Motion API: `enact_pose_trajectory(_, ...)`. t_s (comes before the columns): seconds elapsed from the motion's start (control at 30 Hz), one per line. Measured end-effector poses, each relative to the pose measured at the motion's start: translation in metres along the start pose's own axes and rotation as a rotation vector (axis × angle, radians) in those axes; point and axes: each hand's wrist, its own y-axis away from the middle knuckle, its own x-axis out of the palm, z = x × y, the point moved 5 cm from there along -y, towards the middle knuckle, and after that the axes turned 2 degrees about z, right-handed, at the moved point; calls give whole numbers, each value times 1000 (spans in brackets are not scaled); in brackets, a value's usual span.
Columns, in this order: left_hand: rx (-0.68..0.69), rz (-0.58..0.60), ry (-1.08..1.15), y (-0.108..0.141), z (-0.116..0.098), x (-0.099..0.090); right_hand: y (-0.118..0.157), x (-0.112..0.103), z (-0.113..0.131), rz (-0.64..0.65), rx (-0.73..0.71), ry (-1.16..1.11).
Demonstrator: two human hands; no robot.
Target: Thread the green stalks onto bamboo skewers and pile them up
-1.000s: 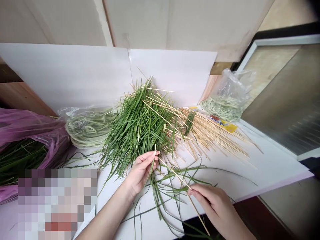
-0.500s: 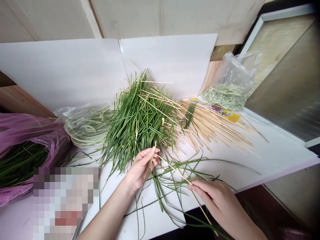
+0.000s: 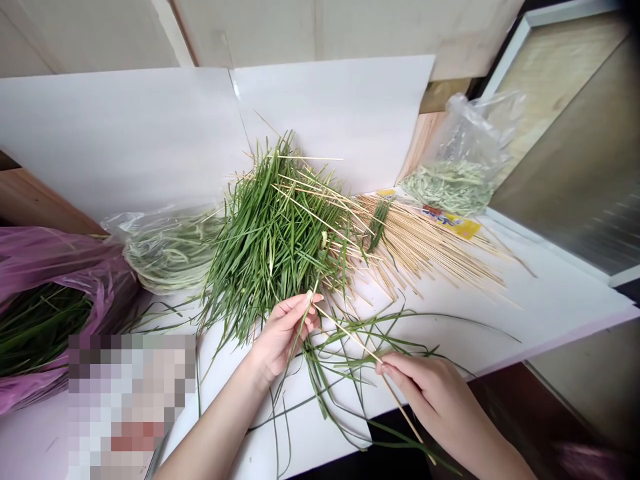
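Note:
My left hand [image 3: 286, 335] pinches long green chive leaves between thumb and fingertips, in front of a chive heap. The thin end of a bamboo skewer [image 3: 347, 333] meets these fingertips; whether it pierces the leaf I cannot make out. Farther down the shaft, my right hand [image 3: 433, 393] grips the skewer, its lower end slanting toward me. Loose chive leaves [image 3: 317, 380] hang below my left hand and trail between both hands. Behind them rises the large heap of chives [image 3: 265, 233], with several skewers lying over it.
Many bare skewers [image 3: 425, 243] fan out to the heap's right, near a yellow wrapper [image 3: 463, 227]. Clear bags of pale green strands stand at left [image 3: 167, 250] and back right [image 3: 453, 183]. A purple bag [image 3: 107, 283] holds more greens. The white table's [image 3: 540, 293] front edge is close.
The skewer's tip end, which showed just below my left fingertips, stays there; my right hand has shifted slightly up and left. The whole view has moved a little.

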Motion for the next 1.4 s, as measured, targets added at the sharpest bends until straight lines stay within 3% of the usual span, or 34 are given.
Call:
enact_pose_trajectory(1.0,-38,30,-97,4,-2,2,-1,0,0,-13,-33,69)
enact_pose_trajectory(1.27,-63,52,-103,4,0,2,0,-4,2,-72,-75,102)
enact_pose_trajectory(1.4,-35,13,-146,3,-3,2,-1,-2,0,-57,-55,78)
